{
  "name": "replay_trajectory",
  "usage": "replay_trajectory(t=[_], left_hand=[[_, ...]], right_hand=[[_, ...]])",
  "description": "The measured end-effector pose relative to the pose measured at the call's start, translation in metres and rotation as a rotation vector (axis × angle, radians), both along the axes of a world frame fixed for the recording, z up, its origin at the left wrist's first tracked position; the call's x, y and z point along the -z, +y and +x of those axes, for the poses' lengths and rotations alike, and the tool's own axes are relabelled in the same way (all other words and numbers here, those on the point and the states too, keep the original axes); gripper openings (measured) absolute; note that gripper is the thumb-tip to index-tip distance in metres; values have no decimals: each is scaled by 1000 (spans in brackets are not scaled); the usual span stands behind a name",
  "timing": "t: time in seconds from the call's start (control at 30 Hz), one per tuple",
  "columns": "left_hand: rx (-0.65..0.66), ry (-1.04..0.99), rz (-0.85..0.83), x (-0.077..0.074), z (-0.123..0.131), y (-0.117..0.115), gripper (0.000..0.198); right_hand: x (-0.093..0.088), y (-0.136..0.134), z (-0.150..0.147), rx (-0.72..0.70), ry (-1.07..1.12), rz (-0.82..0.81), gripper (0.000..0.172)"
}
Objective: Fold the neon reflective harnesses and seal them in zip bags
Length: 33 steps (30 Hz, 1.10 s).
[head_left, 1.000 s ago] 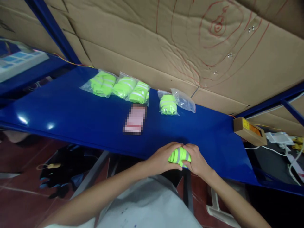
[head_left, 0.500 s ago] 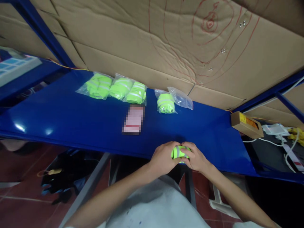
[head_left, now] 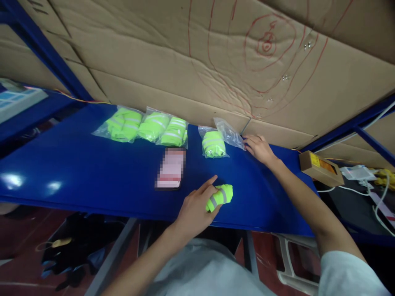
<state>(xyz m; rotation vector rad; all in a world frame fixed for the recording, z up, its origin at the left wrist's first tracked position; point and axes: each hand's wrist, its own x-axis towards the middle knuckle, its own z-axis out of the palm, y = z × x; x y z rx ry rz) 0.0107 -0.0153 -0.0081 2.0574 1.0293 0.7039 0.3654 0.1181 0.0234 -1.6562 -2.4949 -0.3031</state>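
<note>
A: What is hard for you to see?

B: Your left hand (head_left: pixel 197 207) hides one end of the rolled cloth (head_left: pixel 222 195), the bright green one with gray stripes. The flat pink thing (head_left: pixel 170 167) is all blurry blocks. Your left arm (head_left: pixel 151 263) gets cut off at the bottom.

A: Take the roll as the middle of your clock. How much room do you have?

B: At six o'clock, your desk (head_left: pixel 108 176) ends near the roll. At three, blue desk top runs to your right arm (head_left: pixel 296 193). Past that arm, between two and three, sits a brown box (head_left: pixel 322 168). At twelve, a bagged roll (head_left: pixel 214 144) lies before the cardboard wall (head_left: pixel 154 53).

A: And your hands?

B: Your left hand is at eight o'clock, curled around the roll, with one finger poking out. Your right hand (head_left: pixel 259 149) is at one o'clock, well apart from the roll. Its fingertips are at the edge of the clear bag (head_left: pixel 230 133). I can't tell if you pinch that bag or just touch it.
</note>
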Motion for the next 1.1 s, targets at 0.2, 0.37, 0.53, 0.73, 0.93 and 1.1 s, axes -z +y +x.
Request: replay_trajectory(t=[0.2,0.37,0.53,0.73,0.93,1.1], left_hand=[[4,-250,-159,9,8,0,26],[-30,-415,-207,-2,17,-10,31],[-124,-471,-15,-12,14,-11,26],[-44,-360,-197,-14,1,-8,34],[-3,-482,-353,-6,-7,-2,42],[-134,-571,-356,2,-15,2,42]], right_hand=[[-25,-36,-50,43,7,16,24],[-61,-77,-98,-103,133,-7,14],[-81,-95,-118,-128,348,-316,10],[-95,-106,-125,-360,272,-573,14],[-93,-113,-120,-337,266,-611,12],[-61,-137,-121,-240,538,-406,14]])
